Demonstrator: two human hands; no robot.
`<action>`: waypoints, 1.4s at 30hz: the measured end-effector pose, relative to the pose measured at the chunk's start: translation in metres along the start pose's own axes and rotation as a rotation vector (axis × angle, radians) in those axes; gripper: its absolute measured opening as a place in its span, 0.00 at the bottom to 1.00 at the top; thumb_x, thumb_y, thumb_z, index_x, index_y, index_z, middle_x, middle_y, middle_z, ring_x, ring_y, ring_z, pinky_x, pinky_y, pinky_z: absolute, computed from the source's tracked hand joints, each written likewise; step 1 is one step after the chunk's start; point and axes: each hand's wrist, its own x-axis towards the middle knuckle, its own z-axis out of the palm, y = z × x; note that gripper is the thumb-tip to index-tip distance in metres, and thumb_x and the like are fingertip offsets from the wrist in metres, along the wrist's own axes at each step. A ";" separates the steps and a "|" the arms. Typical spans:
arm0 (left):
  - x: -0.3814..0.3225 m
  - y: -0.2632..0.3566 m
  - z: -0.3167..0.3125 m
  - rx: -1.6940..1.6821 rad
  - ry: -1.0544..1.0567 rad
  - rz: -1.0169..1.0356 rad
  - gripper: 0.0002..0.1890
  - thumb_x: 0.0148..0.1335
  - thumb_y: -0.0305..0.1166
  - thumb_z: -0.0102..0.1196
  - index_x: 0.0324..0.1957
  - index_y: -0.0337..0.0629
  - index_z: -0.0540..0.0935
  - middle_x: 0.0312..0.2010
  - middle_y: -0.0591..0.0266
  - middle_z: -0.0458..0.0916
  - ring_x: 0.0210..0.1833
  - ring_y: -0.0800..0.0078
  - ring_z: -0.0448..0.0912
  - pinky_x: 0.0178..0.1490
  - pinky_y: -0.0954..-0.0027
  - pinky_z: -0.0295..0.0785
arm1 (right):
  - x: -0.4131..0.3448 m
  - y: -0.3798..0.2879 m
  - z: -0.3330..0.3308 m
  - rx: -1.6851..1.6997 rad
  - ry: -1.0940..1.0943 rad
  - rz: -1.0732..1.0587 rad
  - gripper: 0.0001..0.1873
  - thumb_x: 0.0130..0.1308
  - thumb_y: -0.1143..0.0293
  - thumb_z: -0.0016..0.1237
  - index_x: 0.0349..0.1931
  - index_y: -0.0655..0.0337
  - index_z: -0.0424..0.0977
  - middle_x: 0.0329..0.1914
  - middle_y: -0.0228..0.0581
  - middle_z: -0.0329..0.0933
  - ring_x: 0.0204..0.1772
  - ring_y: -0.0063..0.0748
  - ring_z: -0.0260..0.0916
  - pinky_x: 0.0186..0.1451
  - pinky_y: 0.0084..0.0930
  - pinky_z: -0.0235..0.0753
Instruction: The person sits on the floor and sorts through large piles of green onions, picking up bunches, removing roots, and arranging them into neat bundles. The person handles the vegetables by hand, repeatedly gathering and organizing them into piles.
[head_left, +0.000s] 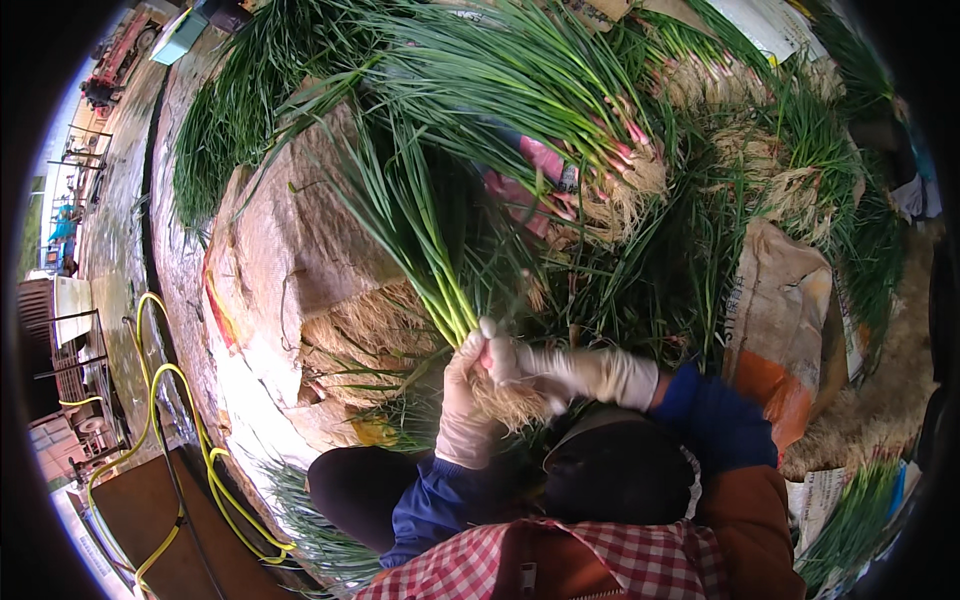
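My left hand (466, 416), in a whitish glove, grips a small bunch of green garlic plants (442, 289) low on the stems. The leaves slant up and to the left, and the pale roots (511, 401) hang below the grip. My right hand (536, 369), gloved too, is at the stem bases and blurred by motion. Its fingers meet the bunch there; whether they close on it I cannot tell. Beyond both hands lies a larger pile of green garlic (525, 97), with pinkish bases and tangled roots towards the right.
Left of my hands, a woven sack (300, 217) covers a rooted bundle (367, 337). More bundles (720, 82) lie at the upper right, above another woven sack (780, 300). A yellow hose (154, 390) loops over the wet ground by a brown board (172, 525). My knees flank the work.
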 end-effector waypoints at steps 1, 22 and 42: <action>0.003 0.001 -0.005 0.169 0.029 0.014 0.09 0.72 0.34 0.49 0.45 0.39 0.75 0.25 0.62 0.77 0.23 0.74 0.74 0.28 0.76 0.72 | -0.003 0.022 -0.018 -0.015 -0.004 0.021 0.23 0.79 0.56 0.37 0.63 0.63 0.71 0.43 0.31 0.79 0.22 0.15 0.65 0.30 0.12 0.72; 0.014 0.009 -0.032 0.042 0.283 -0.007 0.08 0.70 0.35 0.55 0.41 0.42 0.77 0.32 0.59 0.80 0.36 0.66 0.80 0.45 0.63 0.79 | -0.036 -0.007 -0.084 -1.637 0.655 0.067 0.16 0.69 0.56 0.50 0.39 0.61 0.78 0.27 0.43 0.81 0.27 0.42 0.78 0.34 0.36 0.79; 0.005 0.000 0.004 -0.135 0.044 -0.069 0.12 0.70 0.35 0.54 0.52 0.43 0.76 0.23 0.70 0.70 0.27 0.73 0.70 0.44 0.66 0.72 | 0.116 -0.090 -0.150 -1.661 1.132 -0.168 0.18 0.62 0.51 0.57 0.34 0.59 0.81 0.27 0.51 0.81 0.33 0.52 0.79 0.38 0.43 0.77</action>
